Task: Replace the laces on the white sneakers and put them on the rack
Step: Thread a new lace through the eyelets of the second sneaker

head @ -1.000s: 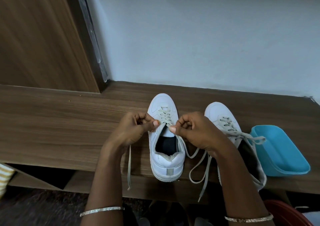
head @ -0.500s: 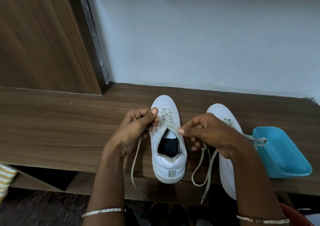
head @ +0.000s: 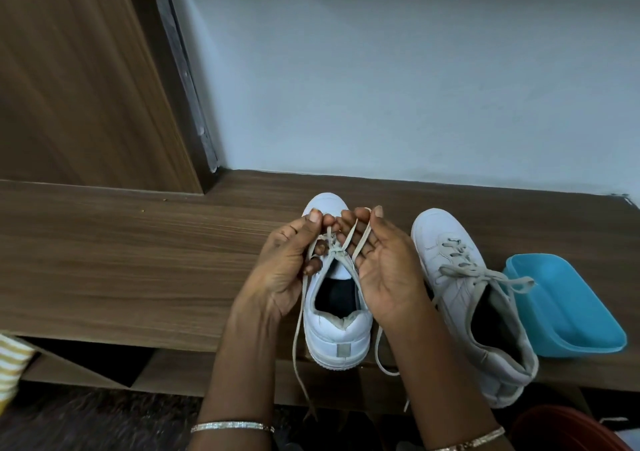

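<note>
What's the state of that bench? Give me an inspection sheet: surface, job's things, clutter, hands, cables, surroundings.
Surface: brown wooden bench.
Job's things: left white sneaker, its lace crossed above the tongue, ends hanging over the bench edge; right white sneaker beside it, laced.
Clutter: blue plastic tray, right of the sneakers.
Hands: left hand pinches a lace loop; right hand holds lace strands across its fingers.
Cables: nothing seen.
Surroundings: pale wall behind; wooden panel at left; striped cloth at left edge; red object lower right.
</note>
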### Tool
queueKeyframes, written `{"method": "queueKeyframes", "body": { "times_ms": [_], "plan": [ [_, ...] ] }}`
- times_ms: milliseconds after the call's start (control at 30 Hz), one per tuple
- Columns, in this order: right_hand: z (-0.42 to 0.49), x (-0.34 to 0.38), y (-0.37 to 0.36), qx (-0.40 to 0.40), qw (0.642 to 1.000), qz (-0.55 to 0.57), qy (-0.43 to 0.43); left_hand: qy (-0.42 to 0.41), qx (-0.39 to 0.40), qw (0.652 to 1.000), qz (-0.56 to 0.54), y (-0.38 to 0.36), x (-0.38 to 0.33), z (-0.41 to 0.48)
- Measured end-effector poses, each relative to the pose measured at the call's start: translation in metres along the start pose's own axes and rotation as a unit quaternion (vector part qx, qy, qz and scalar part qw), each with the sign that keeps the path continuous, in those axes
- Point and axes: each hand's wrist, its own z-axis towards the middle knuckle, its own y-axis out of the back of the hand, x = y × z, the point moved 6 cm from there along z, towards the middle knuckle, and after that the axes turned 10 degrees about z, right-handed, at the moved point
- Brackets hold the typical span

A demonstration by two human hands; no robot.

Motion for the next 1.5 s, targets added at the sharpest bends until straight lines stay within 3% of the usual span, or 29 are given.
{"method": "queueKeyframes", "body": {
  "times_ms": [133,367,533,633,833,1000,1133,1500],
  "plan": [
    [-0.004,0.0,-0.004,-0.015,0.998,-0.05,0.027,-0.024,0.049,0.998,0.031,0.004,-0.004,-0.003],
    [-0.01,0.013,-0.011,0.008,0.994,-0.103,0.035,-0.037,0.056,0.996,0.059,-0.002,-0.004,-0.002],
    [-0.004,0.022,-0.005,0.004,0.992,-0.089,0.087,-0.036,0.041,0.997,0.045,0.003,-0.003,0.0],
    [0.004,0.01,0.003,-0.003,0.996,-0.057,0.073,-0.047,0.035,0.996,0.063,0.001,-0.006,-0.002],
    [0.01,-0.002,0.008,-0.01,0.992,-0.098,0.074,-0.056,-0.008,0.997,0.051,0.001,-0.006,-0.002],
    [0.012,-0.004,0.008,0.016,0.991,-0.121,0.059,-0.061,-0.007,0.997,0.046,0.001,-0.004,0.0],
    [0.009,0.003,0.01,-0.009,0.989,-0.134,0.068,-0.056,0.001,0.995,0.084,0.004,-0.005,0.002],
    [0.008,0.009,0.007,0.093,0.965,-0.237,0.066,-0.05,0.003,0.994,0.099,0.006,0.0,0.007]
  ]
}}
